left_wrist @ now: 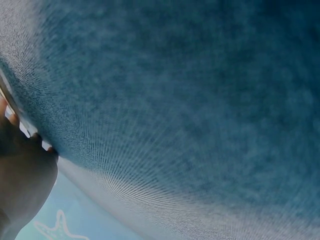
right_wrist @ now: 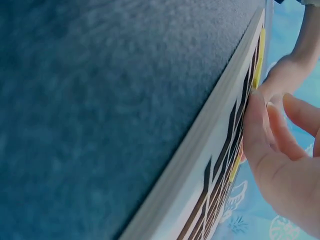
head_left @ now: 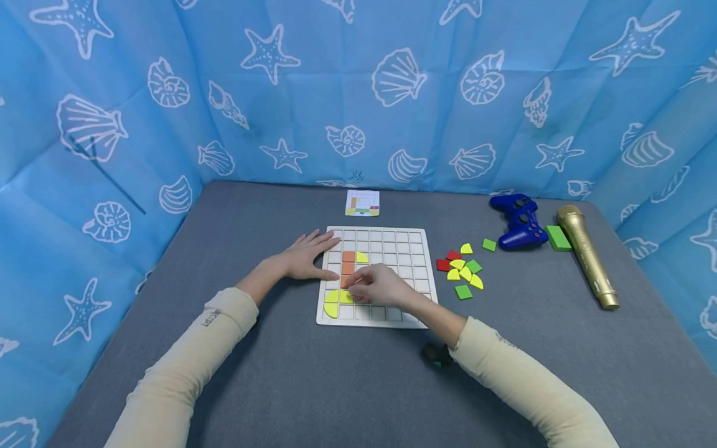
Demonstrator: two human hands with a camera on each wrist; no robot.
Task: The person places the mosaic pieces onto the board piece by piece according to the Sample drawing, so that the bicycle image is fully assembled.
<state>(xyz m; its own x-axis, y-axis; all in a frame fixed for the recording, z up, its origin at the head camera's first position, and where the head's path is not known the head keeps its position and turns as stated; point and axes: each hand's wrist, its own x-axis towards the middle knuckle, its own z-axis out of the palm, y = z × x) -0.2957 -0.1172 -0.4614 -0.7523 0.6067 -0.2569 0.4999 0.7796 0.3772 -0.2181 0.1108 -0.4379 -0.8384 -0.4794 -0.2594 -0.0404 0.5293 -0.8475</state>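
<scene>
A white grid board [head_left: 386,317] lies on the table between both hands. My left hand [head_left: 305,256] rests along its left edge, fingers spread, thumb over the edge; in the left wrist view that hand [left_wrist: 25,172] shows only at the side. Orange square tiles [head_left: 348,256] form a column on the board, with a yellow quarter-round tile [head_left: 362,257] beside the top one. More yellow tiles [head_left: 332,310] sit at the lower left. My right hand [head_left: 383,285] reaches over the board, fingertips down by a yellow tile [head_left: 345,297]. Its fingers [right_wrist: 255,117] look fairly straight and slightly apart.
A small pattern card [head_left: 362,203] lies behind the board. To the right are loose yellow, red and green tiles [head_left: 463,292]. Farther right are a blue game controller [head_left: 522,227], a green block [head_left: 557,238] and a gold microphone [head_left: 588,258]. A black object [head_left: 434,353] sits by my right sleeve.
</scene>
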